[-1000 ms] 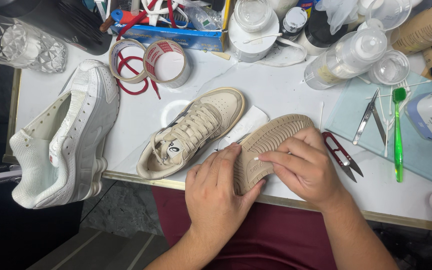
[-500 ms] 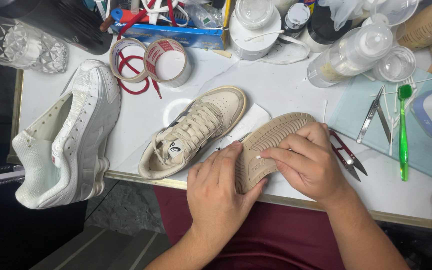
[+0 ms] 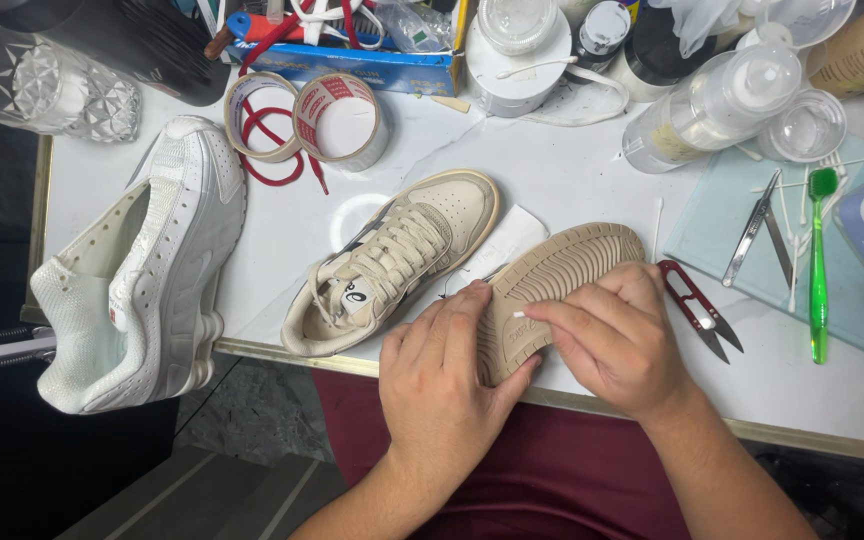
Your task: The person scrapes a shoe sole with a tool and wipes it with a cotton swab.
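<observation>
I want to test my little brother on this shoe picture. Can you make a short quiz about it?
1. True or false: the upturned shoe that both hands hold shows its ridged sole.
2. What lies nearest the right hand? A) red thread snips B) green toothbrush C) tape rolls
3. Fill in: the left hand sits between the upturned shoe and the laced beige ____.

Key:
1. True: the sole faces up.
2. A: the snips lie just beside that hand.
3. Sneaker: it stands upright on the white table.
</observation>
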